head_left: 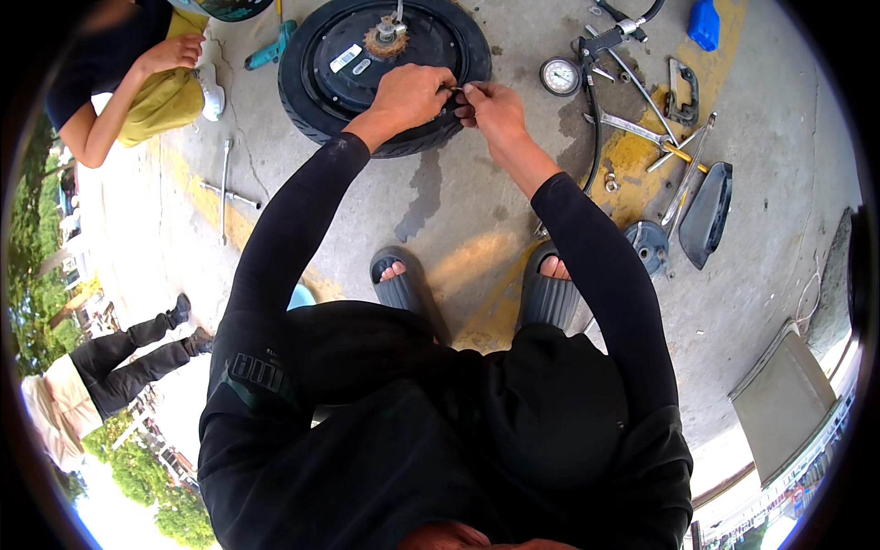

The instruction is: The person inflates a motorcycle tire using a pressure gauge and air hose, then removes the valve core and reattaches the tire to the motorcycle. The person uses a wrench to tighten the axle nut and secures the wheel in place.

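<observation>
A wheel with a black tire lies flat on the ground in front of me, a dark hub and a rusty sprocket at its middle. Over the wheel's near right part, my left hand is closed in a pinch, its fingertips meeting those of the other hand near the rim. My right hand comes in from the right, thumb and forefinger pressed together. Something small and thin shows between the two hands; its kind is too small to tell. The fingers hide part of the rim and tire there.
Right of the wheel lie a pressure gauge with a black hose, a wrench, a dark curved cover and a round drum-like part. A cross wrench lies left. Another person's hand is at upper left.
</observation>
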A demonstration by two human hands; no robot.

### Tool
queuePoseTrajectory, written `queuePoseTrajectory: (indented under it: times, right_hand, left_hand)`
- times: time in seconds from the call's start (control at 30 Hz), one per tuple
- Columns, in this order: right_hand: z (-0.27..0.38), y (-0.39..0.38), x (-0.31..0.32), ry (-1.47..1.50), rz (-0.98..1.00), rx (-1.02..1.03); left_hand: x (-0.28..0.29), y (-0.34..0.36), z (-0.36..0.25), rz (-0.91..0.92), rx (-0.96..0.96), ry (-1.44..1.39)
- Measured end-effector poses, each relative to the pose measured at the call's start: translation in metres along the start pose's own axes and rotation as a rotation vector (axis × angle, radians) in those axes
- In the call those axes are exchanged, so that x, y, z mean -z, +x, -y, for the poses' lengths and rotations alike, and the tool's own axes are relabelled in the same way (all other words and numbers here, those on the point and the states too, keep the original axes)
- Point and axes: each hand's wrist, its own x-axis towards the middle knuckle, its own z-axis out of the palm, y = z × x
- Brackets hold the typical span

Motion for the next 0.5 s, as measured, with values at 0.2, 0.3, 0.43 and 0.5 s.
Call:
queuePoseTrajectory:
  times: [0.2,0.3,0.43,0.5]
  right_hand:
    - [-0.004,0.006,-0.005,-0.124,-0.021,0.077]
    - [-0.006,0.012,-0.003,-0.187,-0.006,0.114]
    - [0.003,0.016,0.001,-0.126,0.007,0.025]
    - [0.006,0.014,0.001,-0.119,-0.006,-0.018]
  left_hand:
    - [0.001,-0.001,-0.001,0.004,-0.008,-0.017]
    - [0.004,-0.001,-0.003,0.018,0.017,-0.024]
    - [0.007,-0.003,-0.007,0.017,0.017,-0.042]
    - [0.007,-0.002,-0.007,0.006,0.007,-0.047]
